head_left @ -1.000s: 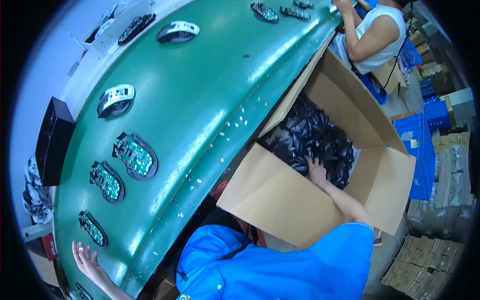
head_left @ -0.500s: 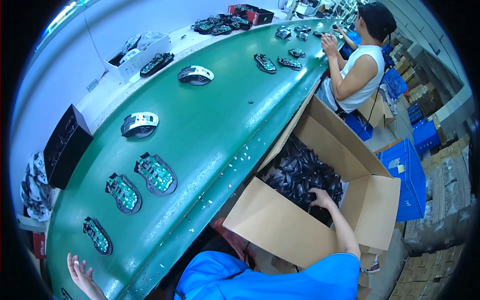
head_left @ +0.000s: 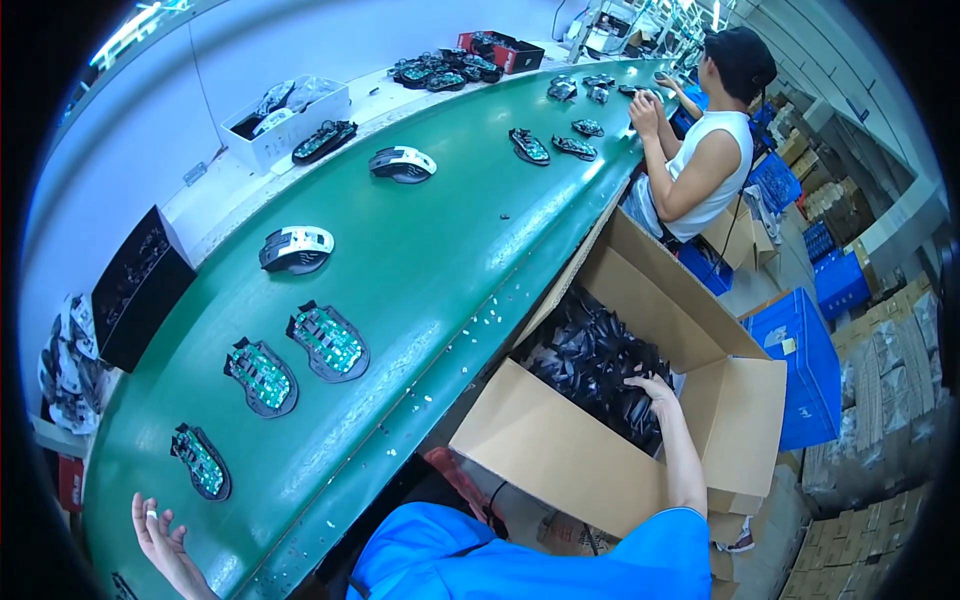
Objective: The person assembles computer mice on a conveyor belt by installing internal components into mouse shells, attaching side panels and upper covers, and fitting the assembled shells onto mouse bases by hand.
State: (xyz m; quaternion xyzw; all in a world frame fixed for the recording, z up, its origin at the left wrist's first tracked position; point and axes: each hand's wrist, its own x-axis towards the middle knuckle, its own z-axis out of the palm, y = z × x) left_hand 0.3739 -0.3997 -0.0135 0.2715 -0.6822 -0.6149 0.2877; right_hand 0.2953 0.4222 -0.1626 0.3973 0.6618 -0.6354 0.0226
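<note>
Glossy black pieces (head_left: 590,345) lie heaped inside an open, flat-walled cardboard box (head_left: 560,440) beside a smooth green worktop (head_left: 430,240). The right hand (head_left: 656,390) reaches to the heap, fingers bent; whether they grip one, I cannot tell. The left hand (head_left: 162,545), fingers loosely spread and empty, is near a rounded green circuit board (head_left: 200,463).

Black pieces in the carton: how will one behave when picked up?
Probably stiff: the black pieces show crisp, pointed edges. Maybe slippery, given their glossy highlights. One might shift its neighbours, since they lie jumbled and overlapping in the carton by the right hand.
</note>
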